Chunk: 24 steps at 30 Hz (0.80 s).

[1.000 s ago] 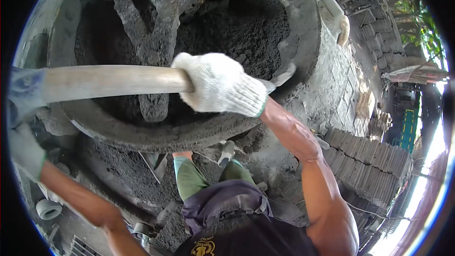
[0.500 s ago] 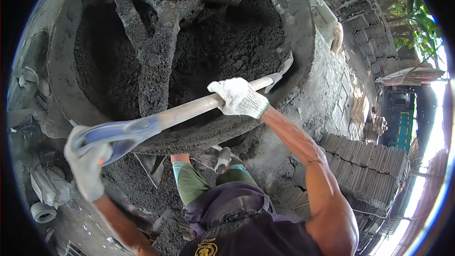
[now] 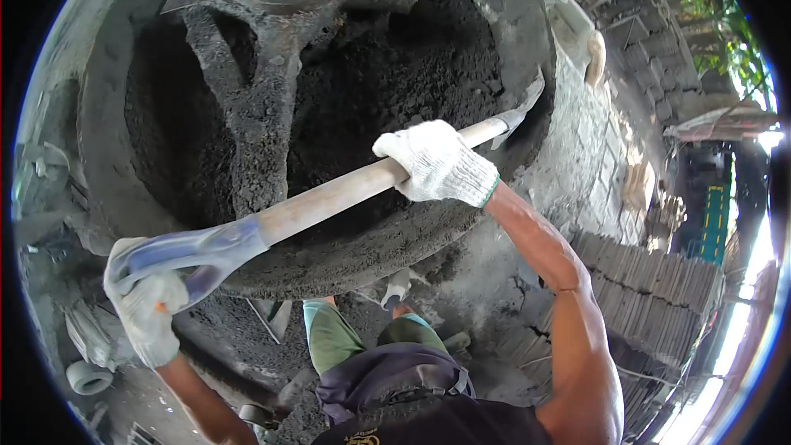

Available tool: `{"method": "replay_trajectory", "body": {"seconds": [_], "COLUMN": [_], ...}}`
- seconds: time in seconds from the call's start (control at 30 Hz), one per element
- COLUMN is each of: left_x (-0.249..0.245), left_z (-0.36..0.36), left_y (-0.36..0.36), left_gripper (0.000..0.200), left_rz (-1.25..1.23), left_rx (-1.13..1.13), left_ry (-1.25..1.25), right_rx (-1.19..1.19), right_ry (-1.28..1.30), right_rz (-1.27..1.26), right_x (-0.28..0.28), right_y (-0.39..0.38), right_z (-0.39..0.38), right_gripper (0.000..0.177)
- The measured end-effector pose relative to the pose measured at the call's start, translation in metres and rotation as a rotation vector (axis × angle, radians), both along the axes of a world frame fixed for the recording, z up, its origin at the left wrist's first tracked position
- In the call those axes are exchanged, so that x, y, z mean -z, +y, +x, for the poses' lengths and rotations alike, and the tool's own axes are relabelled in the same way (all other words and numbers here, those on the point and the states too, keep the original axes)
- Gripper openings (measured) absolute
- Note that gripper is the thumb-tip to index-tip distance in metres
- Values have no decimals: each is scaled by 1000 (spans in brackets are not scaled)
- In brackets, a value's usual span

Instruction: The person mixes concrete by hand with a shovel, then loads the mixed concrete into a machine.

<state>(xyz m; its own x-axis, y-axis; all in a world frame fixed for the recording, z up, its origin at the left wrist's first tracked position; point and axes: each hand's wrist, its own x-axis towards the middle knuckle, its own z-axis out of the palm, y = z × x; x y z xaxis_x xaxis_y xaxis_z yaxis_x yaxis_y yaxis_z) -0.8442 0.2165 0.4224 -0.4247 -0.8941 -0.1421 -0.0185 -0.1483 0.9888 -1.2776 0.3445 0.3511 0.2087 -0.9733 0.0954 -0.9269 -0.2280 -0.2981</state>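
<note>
A shovel [image 3: 329, 198] with a wooden shaft and a blue-grey D-shaped grip slants across the front of a round mixing pan [image 3: 329, 268]. My left hand [image 3: 144, 297], in a white knit glove, is closed around the grip at the lower left. Farther up, my right hand [image 3: 432, 161], gloved too, wraps the shaft close to the metal socket. The shovel blade [image 3: 527, 107] lies by the pan's right inner wall, seen nearly edge-on. Dark crumbly mix [image 3: 387, 82] fills much of the pan, below a caked metal mixer arm [image 3: 264, 115].
Stacks of thin grey slabs [image 3: 651, 292] stand at the right. A pale roll [image 3: 595, 58] rests beyond the pan's right rim. On the ground at lower left lies a white ring-shaped object [image 3: 89, 377]. Dark loose material [image 3: 247, 346] covers the floor near my legs.
The shovel and my right hand have moved to the right, and the blade sits farther right and slightly higher along the wall. My left hand has shifted slightly left, still on the grip.
</note>
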Motion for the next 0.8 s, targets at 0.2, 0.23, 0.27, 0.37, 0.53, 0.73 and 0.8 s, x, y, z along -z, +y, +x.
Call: {"method": "replay_trajectory", "body": {"seconds": [0.2, 0.23, 0.27, 0.37, 0.53, 0.73, 0.8], "left_x": [62, 60, 52, 54, 39, 42, 25], "left_z": [-182, -174, -159, -20, 41, -104, -17], "left_y": [91, 85, 69, 21, -13, 45, -15], "left_gripper": [20, 21, 21, 23, 46, 29, 29], "left_rz": [335, 334, 326, 50, -514, 203, -657], "left_rx": [30, 14, 5, -152, -23, -115, -60], "left_ry": [-120, -130, -152, -157, -549, -216, -684], "right_rx": [164, 110, 85, 37, 26, 75, 59], "right_ry": [122, 226, 203, 98, -20, 174, 80], "right_rz": [-38, -57, 8, -15, -12, 208, 108], "right_x": [119, 119, 111, 31, 8, 101, 35], "right_y": [7, 2, 12, -18, -14, -10, -32], "right_z": [-132, -131, -101, -20, 29, -60, 6], "right_gripper": [16, 18, 19, 13, 9, 17, 15]}}
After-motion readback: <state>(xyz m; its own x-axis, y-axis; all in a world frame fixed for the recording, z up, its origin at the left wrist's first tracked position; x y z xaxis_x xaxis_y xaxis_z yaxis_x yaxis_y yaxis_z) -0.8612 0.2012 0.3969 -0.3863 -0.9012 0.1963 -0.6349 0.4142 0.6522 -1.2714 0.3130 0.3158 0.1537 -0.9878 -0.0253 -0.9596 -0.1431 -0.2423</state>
